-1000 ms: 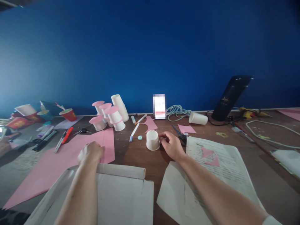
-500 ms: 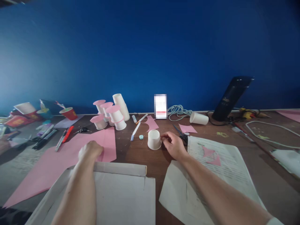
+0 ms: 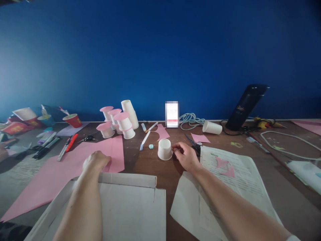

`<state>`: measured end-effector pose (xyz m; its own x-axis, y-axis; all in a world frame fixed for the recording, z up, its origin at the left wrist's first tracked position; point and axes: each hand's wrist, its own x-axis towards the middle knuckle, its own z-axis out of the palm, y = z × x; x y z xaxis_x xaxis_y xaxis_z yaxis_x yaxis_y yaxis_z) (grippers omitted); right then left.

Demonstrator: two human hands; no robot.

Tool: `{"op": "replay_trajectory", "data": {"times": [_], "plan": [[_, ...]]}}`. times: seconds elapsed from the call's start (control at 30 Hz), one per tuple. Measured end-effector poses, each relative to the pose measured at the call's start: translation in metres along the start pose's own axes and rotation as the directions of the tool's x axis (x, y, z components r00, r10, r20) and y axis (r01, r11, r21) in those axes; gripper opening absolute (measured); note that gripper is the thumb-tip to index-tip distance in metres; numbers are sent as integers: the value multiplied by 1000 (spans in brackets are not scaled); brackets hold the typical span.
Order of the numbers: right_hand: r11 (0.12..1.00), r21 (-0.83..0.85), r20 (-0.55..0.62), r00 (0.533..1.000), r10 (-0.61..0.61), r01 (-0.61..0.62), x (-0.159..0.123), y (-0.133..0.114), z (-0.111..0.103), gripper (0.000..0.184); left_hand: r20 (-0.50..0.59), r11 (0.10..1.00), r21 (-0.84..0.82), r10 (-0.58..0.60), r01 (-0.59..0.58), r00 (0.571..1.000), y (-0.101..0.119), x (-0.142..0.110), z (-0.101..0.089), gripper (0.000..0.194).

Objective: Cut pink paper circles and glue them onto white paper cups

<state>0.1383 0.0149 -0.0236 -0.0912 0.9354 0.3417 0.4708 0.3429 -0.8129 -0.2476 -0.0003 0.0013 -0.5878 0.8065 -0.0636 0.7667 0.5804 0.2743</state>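
A white paper cup (image 3: 165, 149) stands upside down in the middle of the table. My right hand (image 3: 185, 155) rests just to its right, fingers loosely bent and thumb apart, the fingertips close to the cup's lower side; I cannot tell if they touch. My left hand (image 3: 97, 161) lies on a large pink paper sheet (image 3: 62, 174), knuckles up, its fingers curled mostly out of sight. Behind the left hand, white cups with pink paper discs (image 3: 122, 116) are stacked in several columns, next to a tall nested stack of cups (image 3: 129, 113).
A white board (image 3: 132, 211) lies in front, and printed sheets (image 3: 240, 164) with pink scraps under my right arm. Farther off are scissors (image 3: 196, 147), a cup on its side (image 3: 212, 127), a black bottle (image 3: 244, 107), coiled cable (image 3: 190, 121), and a red cutter (image 3: 71, 144) at left.
Both hands and the upturned cup stay nearly where they were. Only a very slight shift of the whole view shows.
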Motion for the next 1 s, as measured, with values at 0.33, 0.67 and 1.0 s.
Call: {"op": "replay_trajectory", "data": {"times": [0.33, 0.67, 1.0], "plan": [[1000, -9, 21, 1000, 7, -7, -2, -2, -1, 16, 40, 987, 150, -69, 62, 997, 24, -18, -9, 25], [1000, -25, 23, 1000, 5, -4, -3, -2, 0, 18, 44, 994, 68, -83, 80, 996, 14, -16, -8, 13], [998, -54, 36, 999, 26, -24, -2, -1, 1, 17, 115, 992, -96, -70, 81, 991, 7, -13, -11, 12]]}}
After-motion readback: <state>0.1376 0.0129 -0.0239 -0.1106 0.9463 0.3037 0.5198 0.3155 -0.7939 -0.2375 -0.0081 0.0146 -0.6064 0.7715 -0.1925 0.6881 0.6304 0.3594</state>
